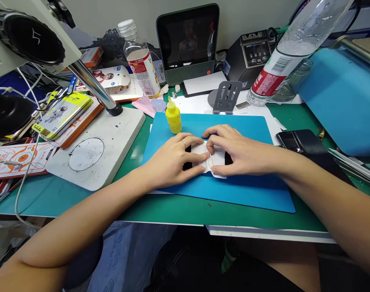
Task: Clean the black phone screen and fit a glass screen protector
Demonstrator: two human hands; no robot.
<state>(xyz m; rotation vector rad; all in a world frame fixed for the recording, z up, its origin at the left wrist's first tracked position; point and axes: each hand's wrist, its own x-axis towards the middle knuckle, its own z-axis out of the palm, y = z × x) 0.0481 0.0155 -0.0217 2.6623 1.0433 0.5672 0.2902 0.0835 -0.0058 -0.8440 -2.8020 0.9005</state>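
Note:
A white tissue (217, 159) lies over a dark flat object on the blue mat (248, 190). My left hand (180, 158), with a ring on one finger, presses its fingertips on the tissue's left part. From the right, my right hand (235, 150) pinches the tissue between thumb and fingers. The dark object shows only in small parts beside the tissue and under both hands, so I cannot make out what it is. Just behind my left hand a yellow squeeze bottle (174, 117) stands upright on the mat.
A white microscope base (124, 129) and stacked boxes (63, 115) are at the left. Behind stand a bottle (142, 67), a tablet (187, 40) and a metal phone stand (227, 96). A large bottle (272, 75) and a black phone case (312, 150) are at the right.

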